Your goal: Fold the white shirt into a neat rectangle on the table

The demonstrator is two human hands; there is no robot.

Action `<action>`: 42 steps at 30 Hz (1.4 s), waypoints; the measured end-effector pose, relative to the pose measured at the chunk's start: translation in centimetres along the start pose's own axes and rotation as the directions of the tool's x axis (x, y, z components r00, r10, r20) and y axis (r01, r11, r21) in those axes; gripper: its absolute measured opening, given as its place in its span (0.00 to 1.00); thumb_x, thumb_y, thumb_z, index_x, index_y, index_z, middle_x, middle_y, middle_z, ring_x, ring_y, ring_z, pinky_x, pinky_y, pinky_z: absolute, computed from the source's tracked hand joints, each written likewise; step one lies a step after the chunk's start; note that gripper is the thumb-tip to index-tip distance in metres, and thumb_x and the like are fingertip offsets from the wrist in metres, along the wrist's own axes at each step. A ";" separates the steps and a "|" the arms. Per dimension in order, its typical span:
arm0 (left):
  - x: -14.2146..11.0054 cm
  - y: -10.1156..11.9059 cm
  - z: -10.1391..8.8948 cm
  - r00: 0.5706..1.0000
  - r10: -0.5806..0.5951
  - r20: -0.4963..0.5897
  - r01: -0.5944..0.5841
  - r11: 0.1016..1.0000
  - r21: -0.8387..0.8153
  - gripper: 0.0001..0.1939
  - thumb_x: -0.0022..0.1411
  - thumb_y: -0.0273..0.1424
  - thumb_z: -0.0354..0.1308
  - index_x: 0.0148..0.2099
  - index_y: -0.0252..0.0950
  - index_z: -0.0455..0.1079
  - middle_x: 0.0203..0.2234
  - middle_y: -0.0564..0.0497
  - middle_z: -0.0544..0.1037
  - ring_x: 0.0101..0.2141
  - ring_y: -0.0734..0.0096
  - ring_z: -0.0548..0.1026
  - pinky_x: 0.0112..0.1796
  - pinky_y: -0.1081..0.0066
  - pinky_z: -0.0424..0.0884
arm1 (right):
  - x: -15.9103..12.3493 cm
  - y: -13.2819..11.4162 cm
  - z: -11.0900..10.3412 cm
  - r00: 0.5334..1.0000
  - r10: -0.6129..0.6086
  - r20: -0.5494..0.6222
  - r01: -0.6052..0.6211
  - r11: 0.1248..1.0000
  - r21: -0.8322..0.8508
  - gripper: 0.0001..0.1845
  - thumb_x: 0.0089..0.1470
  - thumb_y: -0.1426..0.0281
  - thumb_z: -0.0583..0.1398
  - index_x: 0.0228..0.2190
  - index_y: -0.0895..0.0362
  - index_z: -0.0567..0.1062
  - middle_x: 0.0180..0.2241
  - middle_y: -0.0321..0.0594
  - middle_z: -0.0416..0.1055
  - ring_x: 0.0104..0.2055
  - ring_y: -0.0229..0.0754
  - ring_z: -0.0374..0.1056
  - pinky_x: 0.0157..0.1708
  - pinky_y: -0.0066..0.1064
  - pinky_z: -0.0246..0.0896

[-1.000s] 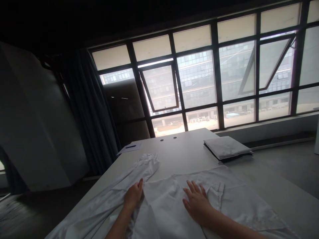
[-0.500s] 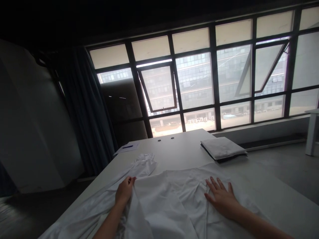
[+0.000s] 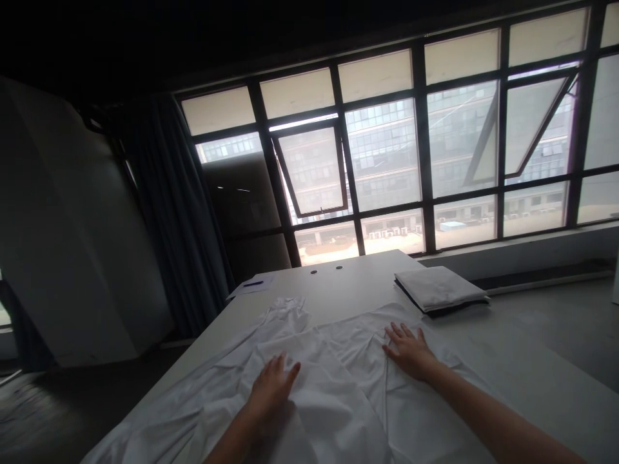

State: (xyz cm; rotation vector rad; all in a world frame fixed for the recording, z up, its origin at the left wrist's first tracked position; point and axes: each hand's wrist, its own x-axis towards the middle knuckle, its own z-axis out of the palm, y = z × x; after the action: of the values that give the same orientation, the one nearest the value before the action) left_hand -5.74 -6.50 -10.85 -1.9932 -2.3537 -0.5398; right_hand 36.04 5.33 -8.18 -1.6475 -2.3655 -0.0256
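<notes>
A large white cloth garment [image 3: 333, 380], creased and partly bunched, is spread over the near part of the white table [image 3: 348, 290]. My left hand [image 3: 273, 386] is over its left middle part, palm down, fingers extended and thumb apart; whether it presses on the fabric I cannot tell. Flat on the cloth further right lies my right hand [image 3: 409, 351], its fingers spread beside a long fold or seam. Neither hand grips anything. The cloth's near end runs out of view at the bottom.
A folded white and black stack of cloth [image 3: 440, 288] lies at the table's right edge. Paper [image 3: 249, 287] with a dark pen [image 3: 253, 283] is at the far left corner. Two round cable holes sit near the far edge. Beyond are a dark curtain [image 3: 178, 212] and windows.
My left hand has let go of the pinched cloth edge and moved right, opening over the fabric. My right hand has shifted slightly left and away from me. The view has turned slightly left.
</notes>
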 end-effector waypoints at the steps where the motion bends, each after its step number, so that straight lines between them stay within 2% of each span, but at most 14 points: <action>1: -1.1 0.4 0.7 0.998 -0.007 0.067 0.006 1.000 0.016 0.30 0.66 0.47 0.51 0.67 0.44 0.63 0.69 0.41 0.57 0.67 0.44 0.54 0.62 0.45 0.54 | 0.1 0.0 -0.3 0.999 0.006 -0.034 -0.006 1.000 0.001 0.34 0.65 0.52 0.50 0.66 0.55 0.62 0.68 0.49 0.51 0.71 0.58 0.44 0.65 0.63 0.31; 3: -2.8 0.8 1.6 0.990 -0.042 0.137 0.033 0.997 0.070 0.36 0.68 0.52 0.45 0.73 0.45 0.52 0.72 0.44 0.45 0.70 0.41 0.43 0.63 0.37 0.44 | 0.1 -0.6 -1.1 0.994 0.011 -0.105 -0.011 1.000 -0.001 0.28 0.66 0.58 0.50 0.61 0.58 0.68 0.64 0.53 0.57 0.67 0.56 0.51 0.65 0.56 0.39; 5: -3.7 1.0 1.9 0.988 -0.069 0.139 0.053 0.992 0.119 0.39 0.69 0.56 0.38 0.75 0.45 0.43 0.73 0.47 0.38 0.71 0.44 0.36 0.63 0.36 0.36 | -0.6 -1.7 -1.7 0.988 -0.005 -0.157 0.004 1.000 -0.005 0.23 0.68 0.62 0.47 0.52 0.59 0.74 0.58 0.53 0.65 0.61 0.52 0.59 0.62 0.46 0.47; 9: -3.7 1.1 1.7 0.992 -0.070 0.108 0.055 0.989 0.139 0.41 0.67 0.60 0.35 0.75 0.46 0.42 0.73 0.48 0.38 0.71 0.46 0.37 0.64 0.38 0.35 | -5.2 -5.0 -2.6 0.996 -0.046 -0.082 0.052 0.996 0.078 0.20 0.67 0.62 0.49 0.35 0.58 0.76 0.40 0.46 0.72 0.42 0.43 0.68 0.44 0.31 0.57; 14: -3.7 1.3 1.9 0.995 -0.071 0.064 0.060 0.984 0.165 0.41 0.68 0.60 0.34 0.75 0.47 0.43 0.72 0.49 0.40 0.71 0.47 0.39 0.64 0.38 0.37 | -13.4 -6.1 -1.7 0.986 -0.154 0.059 0.146 0.983 0.114 0.19 0.65 0.60 0.52 0.29 0.57 0.76 0.33 0.43 0.73 0.35 0.42 0.68 0.37 0.29 0.54; 17: -3.9 1.5 1.8 0.995 -0.074 0.063 0.062 0.983 0.173 0.40 0.68 0.59 0.35 0.75 0.47 0.44 0.72 0.49 0.40 0.71 0.47 0.40 0.64 0.38 0.37 | -15.7 -5.2 0.0 0.958 -0.262 0.114 0.258 0.965 0.050 0.12 0.58 0.62 0.60 0.30 0.57 0.76 0.36 0.45 0.74 0.38 0.46 0.70 0.39 0.30 0.57; 20: -4.1 1.5 1.6 0.995 -0.071 0.070 0.059 0.984 0.167 0.38 0.69 0.58 0.34 0.74 0.47 0.44 0.72 0.49 0.41 0.71 0.48 0.40 0.64 0.38 0.37 | -16.1 -5.0 1.4 0.939 -0.305 0.157 0.308 0.951 0.008 0.03 0.50 0.71 0.64 0.28 0.58 0.74 0.38 0.46 0.75 0.41 0.50 0.71 0.41 0.31 0.60; 22: -4.1 1.5 1.5 0.996 -0.070 0.060 0.059 0.985 0.162 0.37 0.70 0.57 0.34 0.74 0.47 0.45 0.73 0.49 0.38 0.71 0.49 0.39 0.65 0.40 0.38 | -16.1 -5.3 1.3 0.944 -0.273 0.187 0.267 0.962 0.058 0.02 0.50 0.73 0.62 0.29 0.58 0.73 0.38 0.45 0.75 0.41 0.49 0.71 0.40 0.30 0.60; 25: -4.2 1.3 1.4 0.997 -0.062 0.043 0.055 0.987 0.150 0.37 0.70 0.57 0.35 0.74 0.47 0.45 0.73 0.50 0.34 0.71 0.50 0.35 0.65 0.41 0.39 | -16.6 -5.6 -0.9 0.957 -0.190 0.218 0.130 0.956 0.265 0.03 0.55 0.71 0.58 0.34 0.57 0.71 0.35 0.42 0.75 0.37 0.43 0.71 0.37 0.27 0.59; 29: -4.2 1.3 1.2 0.996 -0.066 0.068 0.055 0.988 0.146 0.38 0.69 0.58 0.34 0.74 0.48 0.44 0.73 0.51 0.37 0.71 0.50 0.37 0.65 0.40 0.37 | -17.0 -4.6 -4.9 0.974 -0.115 0.195 0.003 0.868 0.497 0.09 0.58 0.62 0.57 0.35 0.56 0.68 0.33 0.39 0.72 0.36 0.39 0.68 0.34 0.24 0.59; 32: -4.2 1.5 1.0 0.995 -0.064 0.076 0.052 0.988 0.146 0.38 0.69 0.59 0.33 0.74 0.49 0.43 0.73 0.51 0.38 0.71 0.50 0.37 0.65 0.40 0.37 | -16.8 -3.2 -6.0 0.921 -0.053 0.386 -0.202 0.781 0.591 0.17 0.55 0.56 0.58 0.39 0.55 0.66 0.34 0.37 0.69 0.29 0.35 0.63 0.23 0.22 0.53; 34: -4.3 1.7 0.8 0.994 -0.066 0.086 0.053 0.988 0.147 0.38 0.69 0.59 0.33 0.74 0.49 0.43 0.73 0.51 0.39 0.71 0.50 0.37 0.65 0.40 0.37 | -16.7 -2.2 -5.8 0.874 -0.052 0.483 -0.280 0.759 0.588 0.18 0.52 0.57 0.60 0.40 0.54 0.66 0.35 0.35 0.68 0.26 0.34 0.61 0.21 0.21 0.50; 39: -4.2 1.7 0.9 0.992 -0.080 0.095 0.064 0.985 0.161 0.39 0.69 0.59 0.36 0.74 0.48 0.43 0.73 0.49 0.39 0.71 0.50 0.38 0.65 0.40 0.37 | -17.0 -1.4 -5.3 0.933 -0.102 0.344 -0.074 0.883 0.463 0.11 0.45 0.70 0.60 0.34 0.57 0.71 0.34 0.35 0.70 0.37 0.37 0.65 0.35 0.24 0.56; 42: -4.1 1.5 1.2 0.993 -0.072 0.091 0.058 0.986 0.155 0.39 0.68 0.59 0.35 0.74 0.48 0.43 0.72 0.49 0.39 0.71 0.49 0.38 0.64 0.39 0.37 | -17.2 -1.7 -6.5 0.898 -0.110 0.427 -0.133 0.856 0.499 0.12 0.47 0.67 0.59 0.37 0.56 0.70 0.35 0.35 0.68 0.32 0.36 0.64 0.29 0.24 0.58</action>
State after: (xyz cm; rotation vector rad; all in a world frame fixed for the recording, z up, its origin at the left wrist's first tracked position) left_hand -3.23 -9.88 -12.54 -1.9236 -2.4396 -0.2613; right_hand 41.32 -12.18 -5.45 -1.4971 -2.3506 1.0084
